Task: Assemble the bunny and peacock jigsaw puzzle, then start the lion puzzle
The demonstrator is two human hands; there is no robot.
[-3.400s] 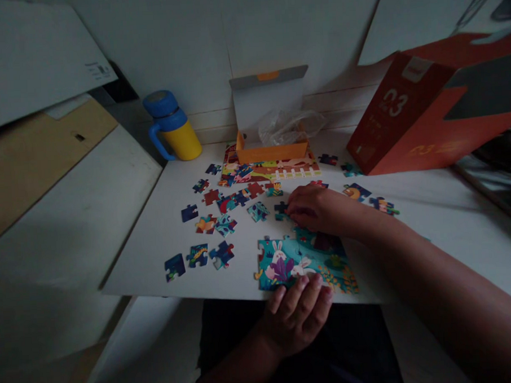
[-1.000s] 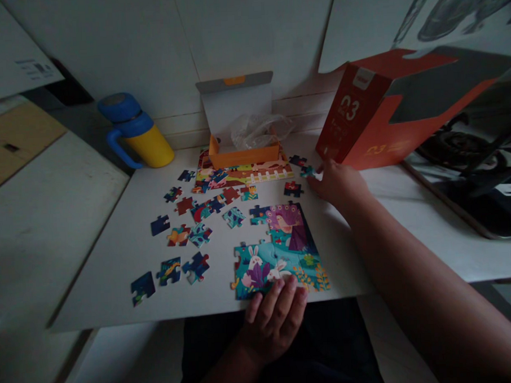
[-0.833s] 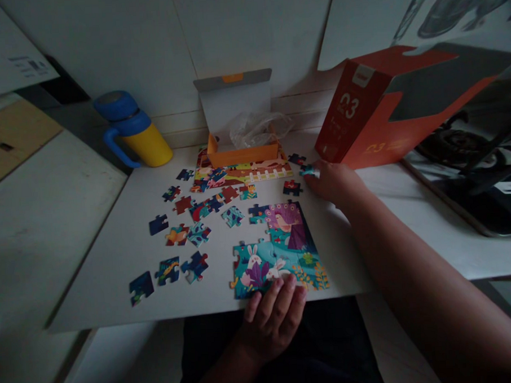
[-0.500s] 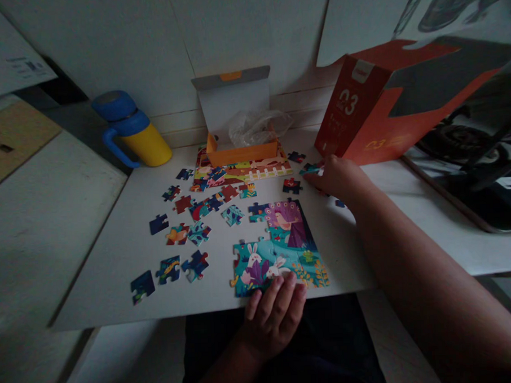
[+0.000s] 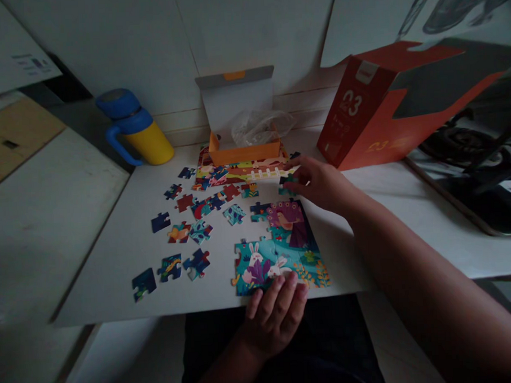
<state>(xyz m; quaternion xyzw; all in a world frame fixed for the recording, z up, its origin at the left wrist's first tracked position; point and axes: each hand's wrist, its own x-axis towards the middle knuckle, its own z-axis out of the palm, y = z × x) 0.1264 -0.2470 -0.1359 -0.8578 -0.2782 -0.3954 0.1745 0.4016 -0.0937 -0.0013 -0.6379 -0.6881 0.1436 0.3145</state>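
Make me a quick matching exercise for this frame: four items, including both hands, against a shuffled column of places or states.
1. Left hand
2. Clear plastic bag
3. Right hand
4. Handled bottle

A. At a loose teal-and-navy puzzle piece
B. Blue and yellow, toward the far left corner of the table
C. Fingers at the near edge of the joined puzzle section
D. Partly inside the open orange box

Pairs: 1-C, 2-D, 3-A, 4-B
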